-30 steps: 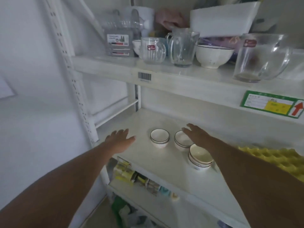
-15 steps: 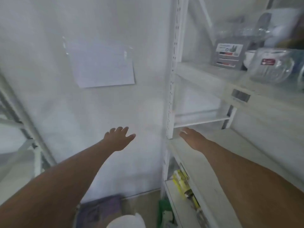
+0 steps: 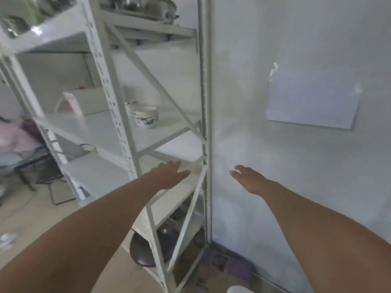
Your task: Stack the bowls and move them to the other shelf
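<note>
A white metal shelf unit fills the left half of the view. On its middle shelf stands a white bowl with a dark floral pattern, with another white dish partly hidden behind the upright. My left hand is held out flat with fingers apart, in front of a lower shelf board, holding nothing. My right hand hovers before the bare white wall, fingers extended, empty too. The small white bowls seen earlier are out of view.
A sheet of paper is taped to the wall at right. Dark metal pans sit at the bottom of the unit. A white box rests at the back of the middle shelf. A black wire rack stands on the floor at left.
The view has swung left, away from the shelf with the small bowls, past the wall, to a second shelf unit. Both hands stay outstretched and empty.
</note>
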Available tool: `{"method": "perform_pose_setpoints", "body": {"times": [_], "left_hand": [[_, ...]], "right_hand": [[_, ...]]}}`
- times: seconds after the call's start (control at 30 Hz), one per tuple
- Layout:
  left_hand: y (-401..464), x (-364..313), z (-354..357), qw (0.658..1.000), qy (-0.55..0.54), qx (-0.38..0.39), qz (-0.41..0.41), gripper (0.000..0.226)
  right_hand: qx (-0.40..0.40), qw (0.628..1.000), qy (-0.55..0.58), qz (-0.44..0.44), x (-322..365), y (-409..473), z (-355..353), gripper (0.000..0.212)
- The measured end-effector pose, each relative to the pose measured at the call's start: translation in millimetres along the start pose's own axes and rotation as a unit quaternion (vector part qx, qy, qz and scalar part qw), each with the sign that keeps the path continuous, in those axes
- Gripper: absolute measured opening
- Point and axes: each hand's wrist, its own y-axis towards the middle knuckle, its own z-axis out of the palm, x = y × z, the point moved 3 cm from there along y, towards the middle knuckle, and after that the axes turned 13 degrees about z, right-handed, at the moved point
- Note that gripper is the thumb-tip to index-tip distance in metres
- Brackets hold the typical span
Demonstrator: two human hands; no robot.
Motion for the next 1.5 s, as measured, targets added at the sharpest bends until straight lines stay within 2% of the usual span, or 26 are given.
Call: {"method": "perform_pose_setpoints", "body": {"times": [0.07, 0.2, 0.33, 0.4, 0.47, 0.53, 0.67, 0.77, 0.87, 1.0, 1.27, 1.5], "left_hand": [[-28, 40, -1, 0.999, 0.002, 0.002, -0.052, 0.082], [-87, 118, -3, 0.986, -0.041, -0.019, -0.162, 0.075], [-142, 187, -4, 0.972, -0.041, -0.018, -0.229, 0.058], [-175, 224, -4, 0.959, -0.07, -0.039, -0.272, 0.064], [-202, 263, 1, 0.955, -0.09, -0.005, -0.284, 0.077], [-228, 297, -1, 0.948, -0.067, 0.035, -0.308, 0.09], [-271, 338, -16, 0.936, -0.053, 0.008, -0.347, 0.069], [-297, 382, -17, 0.928, -0.069, 0.007, -0.367, 0.086], [-318, 421, -14, 0.918, -0.081, -0.004, -0.389, 0.086], [-326, 446, -14, 0.904, -0.123, -0.049, -0.406, 0.07], [-301, 519, 7, 0.885, -0.172, -0.051, -0.429, 0.07], [-250, 598, -12, 0.882, -0.152, -0.068, -0.441, 0.067]], "right_hand": [[0.031, 0.999, -0.016, -0.042, 50, 4, 28, 0.061], [0.093, 0.986, -0.073, -0.117, 140, -4, 89, 0.054], [0.161, 0.97, -0.104, -0.151, 205, -21, 142, 0.061], [0.175, 0.96, -0.112, -0.186, 240, -29, 169, 0.052], [0.183, 0.952, -0.119, -0.214, 275, -37, 192, 0.05], [0.187, 0.943, -0.132, -0.241, 310, -48, 211, 0.053], [0.18, 0.933, -0.143, -0.278, 370, -58, 246, 0.058], [0.167, 0.926, -0.156, -0.3, 411, -65, 268, 0.059], [0.158, 0.919, -0.165, -0.322, 446, -72, 291, 0.059], [0.162, 0.915, -0.155, -0.336, 483, -72, 321, 0.058], [0.169, 0.902, -0.189, -0.35, 561, -36, 372, 0.056], [0.172, 0.89, -0.209, -0.368, 642, 27, 403, 0.059]]}}
